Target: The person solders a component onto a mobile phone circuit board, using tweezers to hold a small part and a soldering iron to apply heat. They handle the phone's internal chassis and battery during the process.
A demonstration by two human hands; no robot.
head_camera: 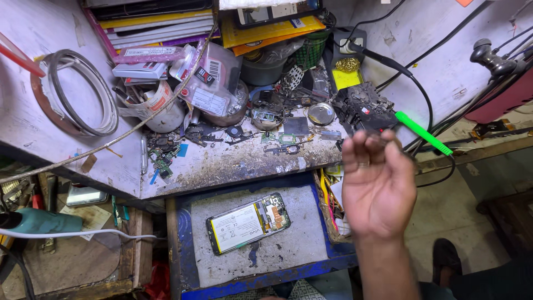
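Grimy workbench (233, 164): circuit scraps (164, 153) at front edge, tape roll (83, 91) left, cup (158, 105) behind; opened phone (248, 223) on pull-out tray (300, 261).

Your right hand (377, 186) is raised in front of you, forearm rising from the lower edge of view, the back of the hand toward you. The fingers (363, 150) curl forward and bunch together, a ring on one. Your left hand is out of view.

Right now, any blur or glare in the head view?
Head view: the raised right hand is motion-blurred at its fingers; the opened phone on the grey tray is sharp, with no strong glare; lighting is even on the bench, darker in the lower corners; bench edges bow slightly, as with a wide lens.
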